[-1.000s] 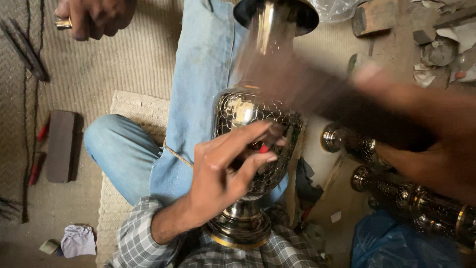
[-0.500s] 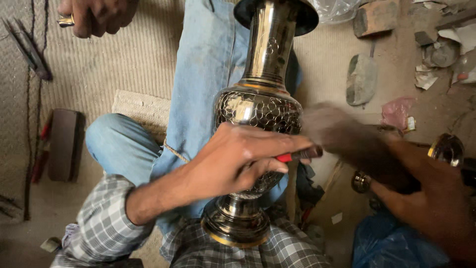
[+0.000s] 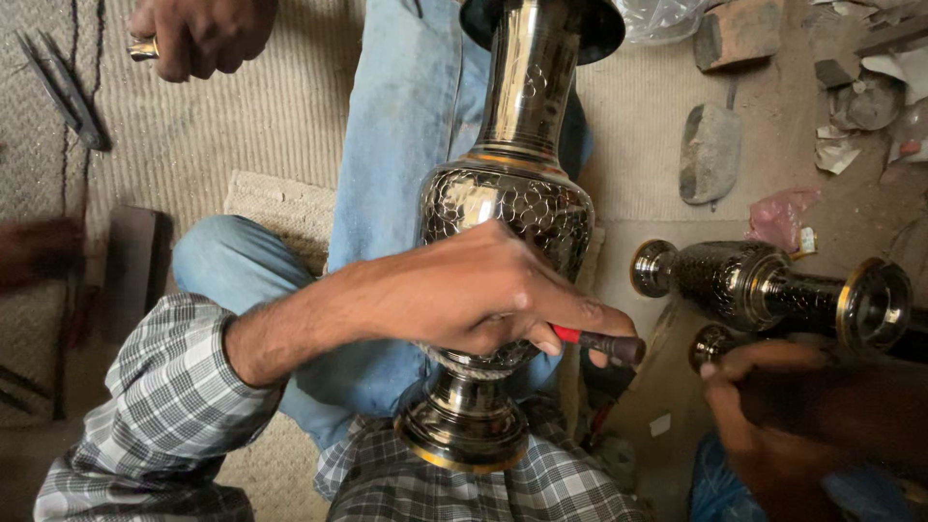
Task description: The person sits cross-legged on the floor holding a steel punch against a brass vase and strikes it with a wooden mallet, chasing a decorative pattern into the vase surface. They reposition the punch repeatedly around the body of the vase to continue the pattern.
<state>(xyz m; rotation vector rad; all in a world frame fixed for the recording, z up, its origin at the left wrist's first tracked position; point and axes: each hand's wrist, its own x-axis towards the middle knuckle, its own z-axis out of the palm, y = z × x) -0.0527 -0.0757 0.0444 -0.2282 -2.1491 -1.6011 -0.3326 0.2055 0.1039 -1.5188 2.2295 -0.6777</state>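
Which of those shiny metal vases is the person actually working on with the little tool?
The big engraved vase lying along the person's lap, under the left hand holding a red-handled tool. The smaller dark vases lie untouched at the right.

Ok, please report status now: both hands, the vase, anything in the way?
Left hand grips red-handled tool against vase. Right hand blurred, grip unclear. Second vase lies alongside.

The vase [image 3: 507,208] fills the middle, lying along the jeans leg [image 3: 406,126]. To its right a smaller vase [image 3: 764,285] and a flat stone [image 3: 709,153] crowd the floor. Left, bare mat [image 3: 242,116] lies open between another person's hand [image 3: 203,34] and the raised knee [image 3: 227,266].
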